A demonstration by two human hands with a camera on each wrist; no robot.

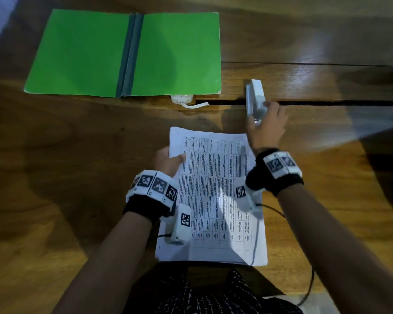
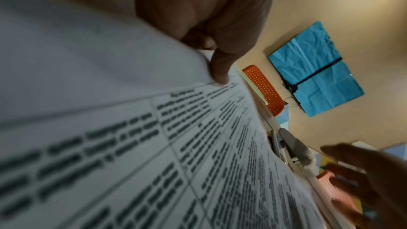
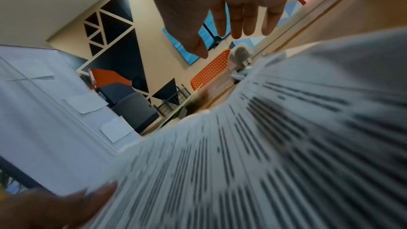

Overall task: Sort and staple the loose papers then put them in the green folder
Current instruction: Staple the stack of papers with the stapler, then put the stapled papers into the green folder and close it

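Note:
A stack of printed papers [image 1: 213, 196] with a table of text lies on the wooden table in front of me. My left hand [image 1: 170, 160] pinches its left edge, thumb on top [image 2: 220, 69] of the papers [image 2: 154, 145]. A white stapler [image 1: 255, 98] lies just beyond the stack's far right corner. My right hand [image 1: 266, 125] reaches over the stapler's near end with straight fingers [image 3: 235, 22], above the stapler [image 3: 240, 55]; contact is unclear. The green folder [image 1: 82, 55] lies open and flat at the far left.
A white plug with a short cable [image 1: 183, 99] sits at the folder's near edge. A dark slot [image 1: 338, 102] runs across the table behind the stapler. Black sensor cables [image 1: 304, 291] hang near the table's front edge. Orange chairs [image 3: 209, 70] stand beyond the table.

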